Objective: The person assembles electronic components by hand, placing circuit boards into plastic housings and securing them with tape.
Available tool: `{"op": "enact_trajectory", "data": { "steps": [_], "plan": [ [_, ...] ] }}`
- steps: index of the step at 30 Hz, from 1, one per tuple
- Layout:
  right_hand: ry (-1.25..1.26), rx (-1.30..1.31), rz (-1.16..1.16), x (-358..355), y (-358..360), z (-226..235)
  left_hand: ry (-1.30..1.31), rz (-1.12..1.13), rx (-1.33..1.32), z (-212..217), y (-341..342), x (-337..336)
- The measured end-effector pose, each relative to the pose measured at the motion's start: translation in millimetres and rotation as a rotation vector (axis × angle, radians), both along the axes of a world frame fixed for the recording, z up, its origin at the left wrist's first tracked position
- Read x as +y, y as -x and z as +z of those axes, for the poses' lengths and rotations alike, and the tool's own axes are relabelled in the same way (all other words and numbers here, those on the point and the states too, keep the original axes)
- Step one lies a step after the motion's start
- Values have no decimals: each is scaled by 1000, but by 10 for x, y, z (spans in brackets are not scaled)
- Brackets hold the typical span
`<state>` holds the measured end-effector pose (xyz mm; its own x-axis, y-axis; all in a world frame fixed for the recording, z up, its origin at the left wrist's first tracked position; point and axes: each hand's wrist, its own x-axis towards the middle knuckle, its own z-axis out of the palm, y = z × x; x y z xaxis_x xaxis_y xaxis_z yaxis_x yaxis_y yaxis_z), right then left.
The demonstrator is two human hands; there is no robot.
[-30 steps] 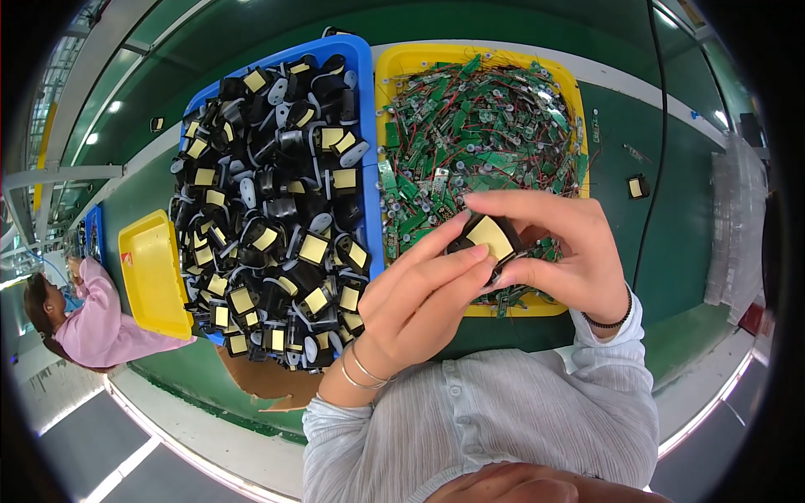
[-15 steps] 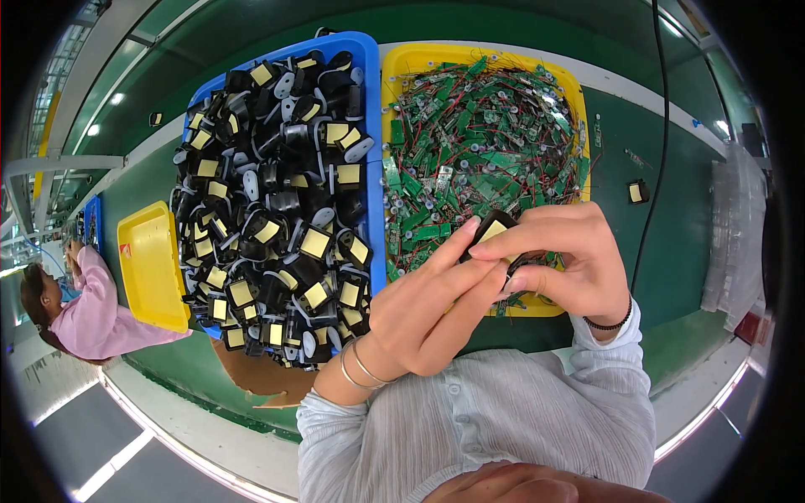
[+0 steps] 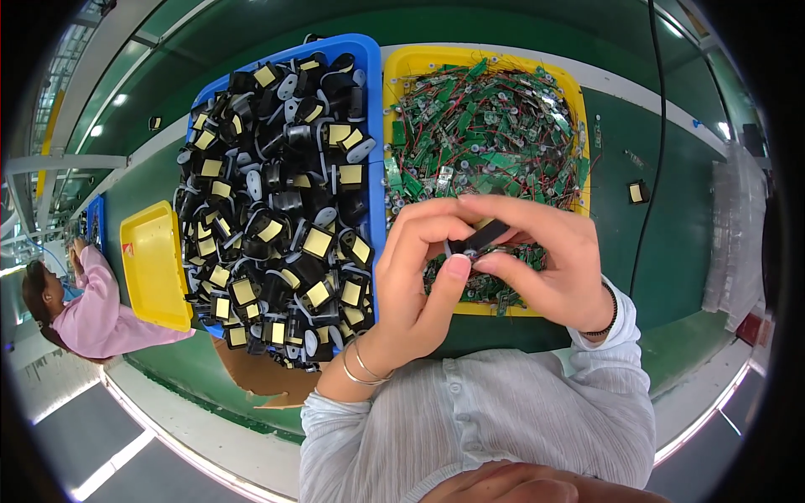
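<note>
Between my two hands is a small black plastic housing (image 3: pixel 488 235), held above the near part of a yellow bin (image 3: pixel 579 101) of green circuit boards (image 3: pixel 470 126). My left hand (image 3: pixel 419 260) pinches the housing from the left, with its thumb on the lower end. From the other side, the fingers and thumb of my right hand (image 3: pixel 545 256) close on it. A sliver of its yellow pad shows beside my fingers; the rest is covered. On the left, a blue bin (image 3: pixel 369 109) is heaped with similar black housings (image 3: pixel 285 201) bearing yellow pads and grey parts.
A tilted yellow tray (image 3: pixel 155 289) stands left of the blue bin, above brown cardboard (image 3: pixel 268 381). One loose housing (image 3: pixel 638 192) lies on the green table near a black cable (image 3: pixel 654 168). Clear plastic sheeting (image 3: pixel 734 235) hangs at right. A person in pink (image 3: pixel 101 302) works at far left.
My hands have turned the housing, so its yellow pad is mostly out of sight. My left fingers have curled up and over it, and my left thumb now shows in front.
</note>
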<state>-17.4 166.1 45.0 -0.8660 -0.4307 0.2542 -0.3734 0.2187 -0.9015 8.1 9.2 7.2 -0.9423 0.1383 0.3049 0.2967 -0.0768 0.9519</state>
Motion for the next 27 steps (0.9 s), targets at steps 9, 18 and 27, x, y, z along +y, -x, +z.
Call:
{"op": "enact_trajectory", "data": {
  "steps": [9,18,27],
  "plan": [
    [-81,212,11,-54,-74,-16,155,55,199,-21,-36,32],
    [161,59,-45,-5,-49,-112,65,6,164,43,12,-24],
    [197,-293,19,63,-8,11,91,189,250,-29,67,-96]
  ]
}}
